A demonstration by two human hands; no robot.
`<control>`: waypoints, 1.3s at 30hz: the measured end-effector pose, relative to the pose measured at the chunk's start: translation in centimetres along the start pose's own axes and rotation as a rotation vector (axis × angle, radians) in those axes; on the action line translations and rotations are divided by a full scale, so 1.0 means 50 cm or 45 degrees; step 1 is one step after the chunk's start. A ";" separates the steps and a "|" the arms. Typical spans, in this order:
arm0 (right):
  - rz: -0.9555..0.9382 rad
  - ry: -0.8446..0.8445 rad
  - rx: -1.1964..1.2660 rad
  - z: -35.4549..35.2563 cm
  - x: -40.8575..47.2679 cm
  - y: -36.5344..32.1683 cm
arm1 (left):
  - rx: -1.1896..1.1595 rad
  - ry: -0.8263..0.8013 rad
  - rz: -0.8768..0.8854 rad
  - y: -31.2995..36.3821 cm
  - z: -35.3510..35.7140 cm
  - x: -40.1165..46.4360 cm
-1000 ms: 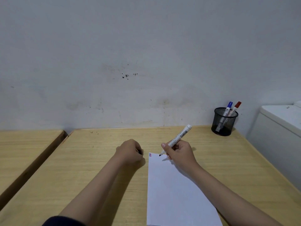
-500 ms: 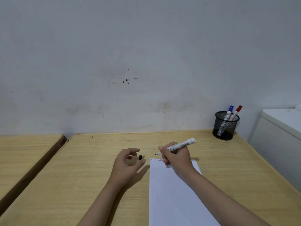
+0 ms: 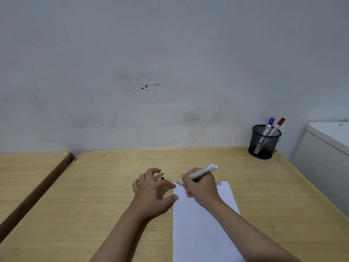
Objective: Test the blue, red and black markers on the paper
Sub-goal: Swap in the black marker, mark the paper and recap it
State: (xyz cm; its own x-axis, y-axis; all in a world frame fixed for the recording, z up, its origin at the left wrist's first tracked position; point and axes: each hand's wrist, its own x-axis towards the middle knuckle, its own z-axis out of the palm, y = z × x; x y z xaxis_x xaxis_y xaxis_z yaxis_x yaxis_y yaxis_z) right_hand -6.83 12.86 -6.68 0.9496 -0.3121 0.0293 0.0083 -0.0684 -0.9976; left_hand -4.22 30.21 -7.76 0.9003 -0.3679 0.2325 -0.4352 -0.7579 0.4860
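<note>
A white sheet of paper (image 3: 204, 229) lies on the wooden desk (image 3: 105, 195), with small blue and red marks at its top left corner. My right hand (image 3: 201, 187) holds the uncapped black marker (image 3: 200, 173), its tip touching that corner. My left hand (image 3: 151, 191) rests spread on the desk, fingertips at the paper's left edge. A small black cap (image 3: 162, 178) lies on the desk just beyond its fingers. The blue marker (image 3: 268, 126) and red marker (image 3: 277, 126) stand capped in a black mesh cup (image 3: 263, 143) at the far right.
A grey-white wall rises behind the desk. A second wooden desk (image 3: 28, 171) sits to the left across a dark gap. A white cabinet (image 3: 328, 154) stands against the desk's right edge.
My left hand let go of the black cap onto the desk and spread flat beside the paper. My right hand swung the marker down until its tip met the paper's corner.
</note>
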 end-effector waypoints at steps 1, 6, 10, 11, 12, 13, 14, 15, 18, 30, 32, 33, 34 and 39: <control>-0.020 -0.007 -0.034 0.001 -0.001 0.000 | -0.003 0.004 -0.003 -0.001 -0.001 0.001; -0.080 -0.031 -0.097 0.002 -0.006 0.001 | 0.000 0.020 0.001 -0.003 -0.001 0.003; -0.097 -0.038 -0.128 0.001 -0.008 -0.001 | -0.004 0.020 -0.003 -0.003 0.000 0.003; -0.092 -0.041 -0.131 0.002 -0.008 0.000 | -0.003 0.019 -0.004 -0.003 0.000 0.003; -0.086 -0.043 -0.135 0.002 -0.007 0.000 | -0.001 0.016 -0.006 -0.002 0.000 0.003; -0.080 -0.043 -0.139 0.002 -0.006 0.001 | 0.002 0.014 -0.008 -0.002 -0.001 0.004; -0.073 -0.043 -0.141 0.003 -0.005 0.002 | 0.003 0.013 -0.009 -0.002 0.000 0.004; -0.069 -0.043 -0.143 0.002 -0.004 0.003 | 0.002 0.012 -0.009 -0.002 0.000 0.004; -0.050 -0.053 -0.145 0.002 -0.002 0.003 | -0.004 0.008 -0.009 -0.001 0.000 0.005; 0.015 -0.006 0.002 -0.002 0.007 0.006 | -0.016 -0.003 0.048 0.004 -0.004 0.006; 0.030 0.008 0.098 -0.004 0.010 0.007 | -0.039 0.041 0.084 0.006 -0.006 0.004; 0.034 0.006 0.131 -0.006 0.011 0.007 | -0.050 0.072 0.098 0.010 -0.008 0.004; 0.036 -0.001 0.156 -0.006 0.011 0.007 | -0.057 0.101 0.104 0.011 -0.009 0.005; -0.014 -0.042 0.178 -0.009 0.002 0.003 | -0.178 0.222 0.053 0.001 -0.011 0.012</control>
State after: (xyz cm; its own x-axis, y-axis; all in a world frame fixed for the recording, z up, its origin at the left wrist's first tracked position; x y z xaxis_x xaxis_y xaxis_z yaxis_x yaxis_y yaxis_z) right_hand -6.88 12.41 -6.79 0.9591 -0.2803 0.0403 0.0600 0.0621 -0.9963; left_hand -3.69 30.25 -7.11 0.8736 -0.2894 0.3913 -0.4785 -0.6574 0.5821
